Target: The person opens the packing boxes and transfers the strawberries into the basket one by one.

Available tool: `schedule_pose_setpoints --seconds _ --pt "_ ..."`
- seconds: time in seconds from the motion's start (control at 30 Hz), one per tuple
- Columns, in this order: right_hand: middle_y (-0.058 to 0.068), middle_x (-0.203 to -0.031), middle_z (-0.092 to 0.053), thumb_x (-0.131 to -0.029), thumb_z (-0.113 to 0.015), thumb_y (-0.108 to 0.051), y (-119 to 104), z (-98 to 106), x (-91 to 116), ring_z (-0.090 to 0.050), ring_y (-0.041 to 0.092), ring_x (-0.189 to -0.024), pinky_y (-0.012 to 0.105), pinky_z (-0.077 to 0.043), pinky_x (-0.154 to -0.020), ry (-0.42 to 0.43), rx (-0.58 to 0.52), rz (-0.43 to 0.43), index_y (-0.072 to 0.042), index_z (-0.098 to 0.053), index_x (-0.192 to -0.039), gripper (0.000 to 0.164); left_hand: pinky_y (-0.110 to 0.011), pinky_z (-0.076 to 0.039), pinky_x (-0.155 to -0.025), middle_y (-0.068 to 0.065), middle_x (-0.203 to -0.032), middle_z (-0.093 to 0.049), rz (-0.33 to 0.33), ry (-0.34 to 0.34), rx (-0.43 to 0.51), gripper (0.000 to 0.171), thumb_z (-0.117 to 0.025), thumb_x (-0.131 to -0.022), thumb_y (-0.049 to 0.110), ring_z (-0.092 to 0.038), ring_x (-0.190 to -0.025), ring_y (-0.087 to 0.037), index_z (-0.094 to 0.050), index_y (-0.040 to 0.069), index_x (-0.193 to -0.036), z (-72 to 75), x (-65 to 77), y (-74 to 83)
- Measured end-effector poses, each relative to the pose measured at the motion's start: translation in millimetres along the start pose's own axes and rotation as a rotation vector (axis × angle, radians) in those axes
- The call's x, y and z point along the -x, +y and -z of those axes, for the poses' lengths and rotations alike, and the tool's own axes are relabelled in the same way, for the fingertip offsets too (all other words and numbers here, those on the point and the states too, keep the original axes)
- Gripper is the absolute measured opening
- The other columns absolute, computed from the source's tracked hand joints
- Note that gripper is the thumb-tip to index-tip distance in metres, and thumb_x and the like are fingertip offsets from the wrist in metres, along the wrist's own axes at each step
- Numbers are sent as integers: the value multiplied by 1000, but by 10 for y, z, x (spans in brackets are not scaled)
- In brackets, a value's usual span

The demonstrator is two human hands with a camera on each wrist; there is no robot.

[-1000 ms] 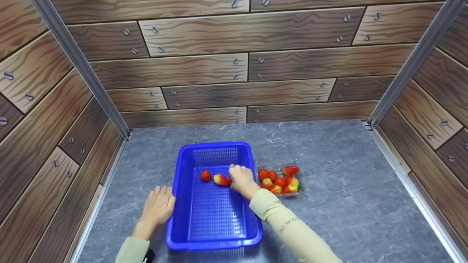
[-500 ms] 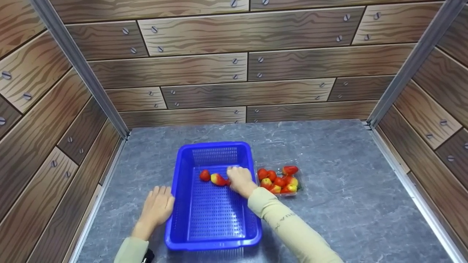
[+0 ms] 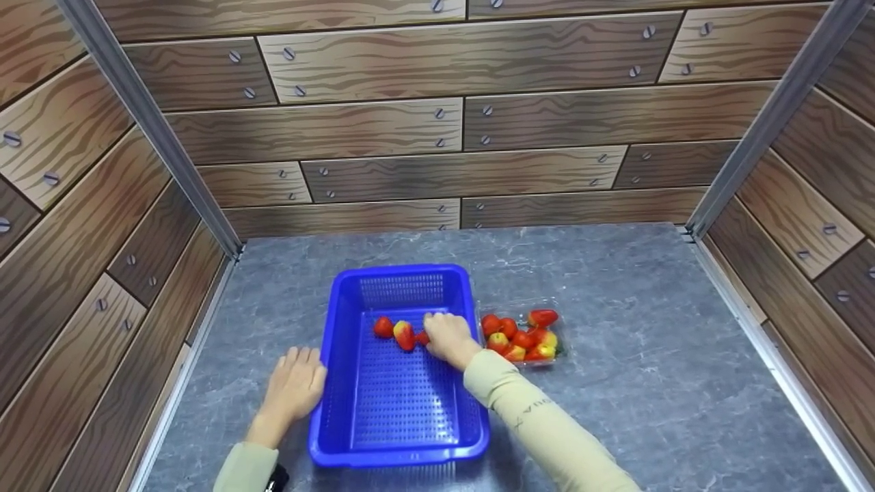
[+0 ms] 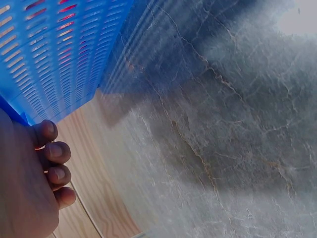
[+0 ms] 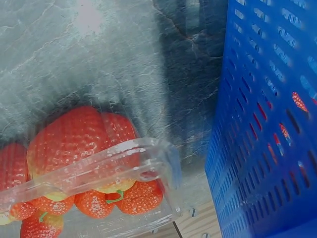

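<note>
A blue plastic basket [image 3: 400,458] with slotted walls stands on the grey tabletop. My left hand [image 3: 295,386] is at its left rim, fingertips curled beside the wall in the left wrist view. Inside the basket, my right hand [image 3: 449,338] is low with fingers curled, back of the hand up. A red strawberry [image 3: 422,337] peeks out at its fingertips, partly hidden by the hand. Left of it lie a red-and-yellow strawberry [image 3: 404,335] and a red strawberry [image 3: 383,327]. The right wrist view does not show the right hand, only the basket wall [image 5: 262,148].
Just right of the basket sits a clear plastic box [image 5: 163,153] holding several strawberries [image 3: 523,339], some red, some yellow at the stem end. The right forearm passes over the basket's right rim. Wood-patterned walls [image 3: 383,123] enclose the tabletop [image 3: 656,355] on three sides.
My right hand has shifted slightly left and down. The red-and-yellow strawberry has moved left and turned more upright, close beside the red one. The left hand has barely moved.
</note>
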State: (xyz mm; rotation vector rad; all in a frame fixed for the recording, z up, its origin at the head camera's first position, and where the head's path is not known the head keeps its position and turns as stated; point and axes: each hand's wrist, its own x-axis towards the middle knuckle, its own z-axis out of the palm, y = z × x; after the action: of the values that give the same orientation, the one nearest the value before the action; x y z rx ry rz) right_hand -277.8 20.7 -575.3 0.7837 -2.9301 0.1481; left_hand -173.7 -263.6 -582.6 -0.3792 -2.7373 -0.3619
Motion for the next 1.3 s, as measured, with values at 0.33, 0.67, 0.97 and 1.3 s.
schedule_pose_setpoints --seconds 0.33,0.67,0.97,1.3 --pt "16 -81 -67 -74 -79 -16 23 17 18 -68 35 -74 48 -55 -61 13 -16 24 -4 -64 -85 23 -47 -40 -72 -13 -80 -53 -3 -11 -7 14 -44 -93 9 -48 -78 -34 -53 4 -85 8 -21 13" --pt "16 -81 -64 -73 -77 -11 13 63 63 -66 35 -75 48 -55 -62 -28 -59 31 -4 -60 -84 21 -50 -40 -77 -17 -86 -56 12 -31 12 17 -43 -95 11 -49 -85 -38 -56 0 -91 -9 -21 5" --pt "15 -80 -63 -73 -78 -11 33 235 55 -66 35 -76 47 -55 -63 23 -80 68 -3 -62 -85 21 -51 -41 -77 -18 -87 -57 13 -36 13 18 -43 -94 11 -51 -87 -39 -57 0 -92 -24 -2 -9" --pt "10 -74 -59 -72 -74 -6 251 378 -31 -62 32 -66 44 -51 -55 263 -96 151 -4 -62 -76 13 -45 -40 -71 -12 -81 -56 -1 -24 30 14 -43 -93 10 -52 -80 -34 -54 5 -85 3 -5 -9"
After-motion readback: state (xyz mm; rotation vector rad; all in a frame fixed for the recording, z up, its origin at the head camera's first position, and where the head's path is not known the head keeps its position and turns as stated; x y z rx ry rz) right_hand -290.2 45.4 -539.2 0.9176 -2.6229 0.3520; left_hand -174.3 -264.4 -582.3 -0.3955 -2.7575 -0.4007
